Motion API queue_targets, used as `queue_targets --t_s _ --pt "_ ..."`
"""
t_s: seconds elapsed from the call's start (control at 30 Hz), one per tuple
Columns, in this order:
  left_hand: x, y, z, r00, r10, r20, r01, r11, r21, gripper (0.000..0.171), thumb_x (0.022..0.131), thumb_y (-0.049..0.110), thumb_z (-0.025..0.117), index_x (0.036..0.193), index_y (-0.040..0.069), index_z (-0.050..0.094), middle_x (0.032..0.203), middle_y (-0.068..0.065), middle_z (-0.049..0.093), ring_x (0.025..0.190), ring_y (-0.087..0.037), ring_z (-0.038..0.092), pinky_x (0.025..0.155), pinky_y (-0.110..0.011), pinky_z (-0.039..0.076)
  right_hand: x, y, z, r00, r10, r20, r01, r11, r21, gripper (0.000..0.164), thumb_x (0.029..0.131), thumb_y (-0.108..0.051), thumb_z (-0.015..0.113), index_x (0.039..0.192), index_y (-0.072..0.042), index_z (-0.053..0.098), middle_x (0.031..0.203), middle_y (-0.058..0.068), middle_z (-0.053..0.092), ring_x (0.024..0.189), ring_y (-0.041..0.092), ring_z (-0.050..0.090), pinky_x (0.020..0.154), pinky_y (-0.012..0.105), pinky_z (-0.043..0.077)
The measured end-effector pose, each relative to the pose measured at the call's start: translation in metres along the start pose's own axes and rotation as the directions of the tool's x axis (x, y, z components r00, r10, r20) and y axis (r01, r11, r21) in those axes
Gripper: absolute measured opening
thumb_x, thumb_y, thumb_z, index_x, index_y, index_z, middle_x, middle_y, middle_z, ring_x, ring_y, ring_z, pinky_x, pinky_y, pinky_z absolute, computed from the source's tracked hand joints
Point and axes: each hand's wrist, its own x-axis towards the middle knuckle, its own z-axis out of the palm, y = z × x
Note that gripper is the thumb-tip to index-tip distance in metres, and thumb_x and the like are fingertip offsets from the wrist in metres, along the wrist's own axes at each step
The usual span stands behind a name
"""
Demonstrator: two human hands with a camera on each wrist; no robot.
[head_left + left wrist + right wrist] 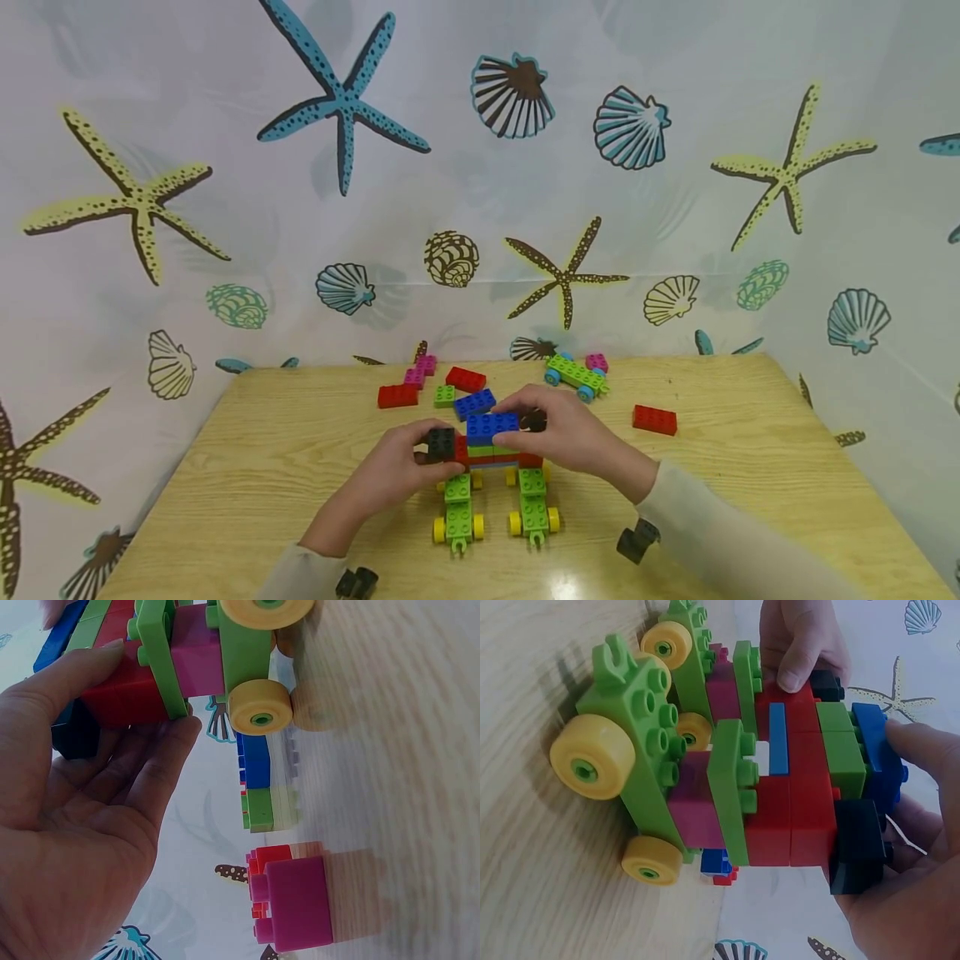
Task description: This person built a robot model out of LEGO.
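Observation:
A toy-brick vehicle stands on two green wheeled bases (pixel 459 523) with yellow wheels. Its body has pink bricks (pixel 694 799), red bricks (pixel 810 787), green bricks (pixel 844 746) and a black brick at each end. My left hand (pixel 392 465) grips the left end, thumb on a red brick (pixel 126 690) beside the black brick (pixel 441 443), fingers behind and beneath. On top, my right hand (pixel 573 429) pinches a blue brick (pixel 491 428) between thumb and fingers. It sits over the green layer; whether it is fully pressed down I cannot tell.
Behind the vehicle lie a loose blue brick (pixel 474 404), a small green brick (pixel 444 396), red bricks (pixel 397 396) and pink bricks (pixel 415 377). A green base with blue wheels (pixel 576 375) stands farther back. Another red brick (pixel 654 419) lies right. A patterned curtain (pixel 480 192) hangs behind.

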Motion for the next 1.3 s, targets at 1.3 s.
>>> queue_targets --t_s 1.3 --pt "0.002 0.003 -0.002 1.000 -0.003 0.024 0.003 1.000 -0.011 0.054 0.098 0.022 0.090 0.143 0.001 0.068 0.141 -0.018 0.073 0.122 -0.029 0.074 0.100 -0.043 0.068 0.000 -0.006 0.002 0.999 0.053 -0.002 -0.053 0.999 0.009 0.036 0.102 -0.032 0.086 0.134 -0.017 0.081 0.129 0.006 0.079 0.109 0.021 0.077 0.095 0.034 0.068"
